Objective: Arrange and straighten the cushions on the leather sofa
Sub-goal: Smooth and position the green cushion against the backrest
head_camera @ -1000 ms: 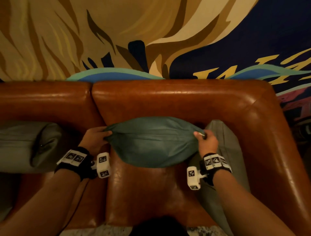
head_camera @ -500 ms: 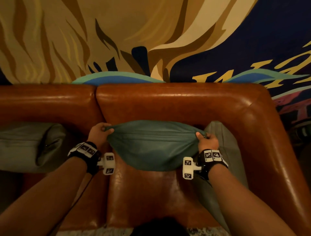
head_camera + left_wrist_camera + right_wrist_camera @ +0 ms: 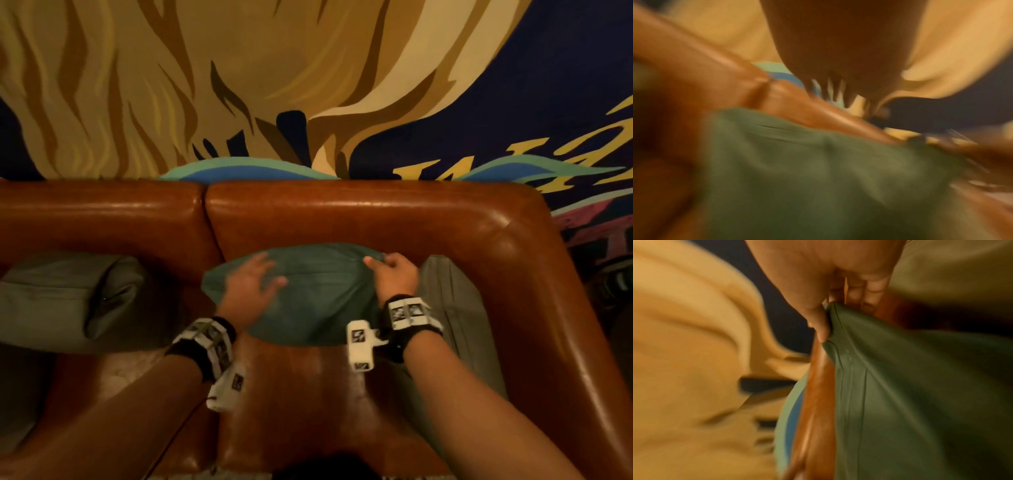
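A teal-green cushion (image 3: 322, 294) leans against the backrest of the brown leather sofa (image 3: 359, 216). My left hand (image 3: 250, 284) lies over the cushion's left front with fingers spread and blurred by motion. My right hand (image 3: 390, 274) pinches the cushion's upper right corner (image 3: 830, 324) between thumb and fingers. In the left wrist view the green cushion (image 3: 818, 170) fills the lower frame under my blurred left hand (image 3: 838, 56).
A grey-green cushion (image 3: 452, 308) stands behind my right wrist against the sofa's right arm (image 3: 548, 308). Another grey cushion (image 3: 68, 301) lies on the left seat. A painted mural wall (image 3: 274, 85) rises behind the backrest. Bare seat leather (image 3: 301, 394) shows between my forearms.
My left hand let go of the cushion's left corner and moved right onto its front, fingers spread. My right hand keeps its pinch on the right corner. The cushion sits closer to the backrest.
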Available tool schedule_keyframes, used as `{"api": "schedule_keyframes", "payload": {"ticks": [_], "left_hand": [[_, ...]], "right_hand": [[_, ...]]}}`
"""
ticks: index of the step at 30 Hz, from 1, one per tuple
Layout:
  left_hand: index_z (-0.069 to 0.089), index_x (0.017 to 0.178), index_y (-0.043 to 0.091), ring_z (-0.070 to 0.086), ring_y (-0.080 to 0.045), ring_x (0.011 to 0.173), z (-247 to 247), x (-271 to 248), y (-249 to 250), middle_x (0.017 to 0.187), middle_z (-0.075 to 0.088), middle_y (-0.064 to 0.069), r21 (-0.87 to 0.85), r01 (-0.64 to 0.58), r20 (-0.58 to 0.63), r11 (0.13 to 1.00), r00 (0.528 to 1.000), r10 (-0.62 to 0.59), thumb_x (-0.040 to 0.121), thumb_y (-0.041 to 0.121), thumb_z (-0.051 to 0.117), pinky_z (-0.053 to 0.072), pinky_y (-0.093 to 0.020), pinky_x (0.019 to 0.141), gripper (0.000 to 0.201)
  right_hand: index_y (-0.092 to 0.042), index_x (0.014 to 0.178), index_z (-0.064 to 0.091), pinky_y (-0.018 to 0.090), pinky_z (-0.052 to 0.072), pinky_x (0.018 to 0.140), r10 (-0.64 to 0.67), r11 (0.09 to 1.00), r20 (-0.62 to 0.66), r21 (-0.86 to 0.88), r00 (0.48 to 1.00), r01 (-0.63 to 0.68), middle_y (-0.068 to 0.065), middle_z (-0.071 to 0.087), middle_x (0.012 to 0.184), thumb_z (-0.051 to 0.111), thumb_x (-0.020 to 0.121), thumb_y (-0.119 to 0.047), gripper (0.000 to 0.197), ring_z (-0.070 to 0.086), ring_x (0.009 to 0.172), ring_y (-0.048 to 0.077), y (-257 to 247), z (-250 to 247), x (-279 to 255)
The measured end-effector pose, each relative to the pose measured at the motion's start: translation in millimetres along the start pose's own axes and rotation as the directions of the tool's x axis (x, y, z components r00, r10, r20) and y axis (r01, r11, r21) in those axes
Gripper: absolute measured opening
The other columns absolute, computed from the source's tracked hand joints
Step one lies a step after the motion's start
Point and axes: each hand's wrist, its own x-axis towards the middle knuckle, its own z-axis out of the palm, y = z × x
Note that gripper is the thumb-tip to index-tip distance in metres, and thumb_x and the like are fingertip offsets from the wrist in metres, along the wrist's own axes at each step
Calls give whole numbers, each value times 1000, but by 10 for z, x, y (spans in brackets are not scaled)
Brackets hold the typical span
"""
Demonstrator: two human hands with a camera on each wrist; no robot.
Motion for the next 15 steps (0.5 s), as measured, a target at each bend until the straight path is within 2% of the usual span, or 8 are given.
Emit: {"api": "schedule_keyframes", "payload": {"ticks": [2,3,6,7,9,11,13,15], "left_hand": [[31,155,14,11,-22,154,179,-106,379,161,14,5,-56,-74,219,996,972,85,70,81,56,13,-41,125,111],[34,153,16,16,-26,154,199,-139,536,162,20,2,-116,-53,214,992,974,77,74,68,64,17,-43,125,99],[65,112,9,65,-37,111,12,-45,632,116,70,-19,-258,120,-173,959,970,-168,93,20,62,49,-42,94,22],[68,105,6,67,-38,104,-96,-5,575,106,72,-21,-250,182,-239,951,940,-243,96,21,61,48,-40,88,19],[71,100,5,67,-36,101,-300,1,425,102,74,-19,-329,268,-280,905,888,-365,97,33,61,45,-35,83,30],[73,97,9,67,-31,97,-468,-53,376,99,74,-14,-433,312,-291,845,839,-459,95,41,63,47,-34,85,35],[72,85,11,66,-28,88,-549,-86,391,91,74,-10,-474,311,-318,824,812,-489,91,50,64,51,-39,86,40],[72,81,8,65,-27,82,-619,-107,391,84,72,-10,-485,324,-336,812,788,-515,89,56,63,52,-41,83,49]], "right_hand": [[-13,85,71,18,38,62,-223,973,119,-25,967,228,-4,61,71,83,78,-23,17,54,66,12,-260,296,-337],[-13,91,73,14,39,63,-324,944,234,19,917,329,-7,63,75,82,79,-20,15,56,67,8,-383,422,-522],[-10,121,71,20,49,96,-439,897,557,224,705,381,-3,70,113,72,90,-16,32,66,106,11,-529,629,-774],[-13,128,68,25,45,107,-457,887,523,207,719,412,0,67,127,68,92,-15,36,62,120,14,-466,624,-705],[-20,140,57,34,33,117,-333,923,328,-77,884,376,7,51,149,61,97,-20,44,46,138,21,-148,527,-394],[-21,152,38,42,31,117,48,909,120,-417,992,6,16,34,157,54,99,-34,57,36,143,35,328,339,-117],[-8,153,34,42,37,113,341,878,181,-411,922,-244,23,41,152,54,99,-43,67,44,138,38,732,257,-15],[1,137,56,35,46,99,303,942,301,-242,904,-235,22,61,134,61,97,-37,55,60,122,36,900,256,-51]]}}
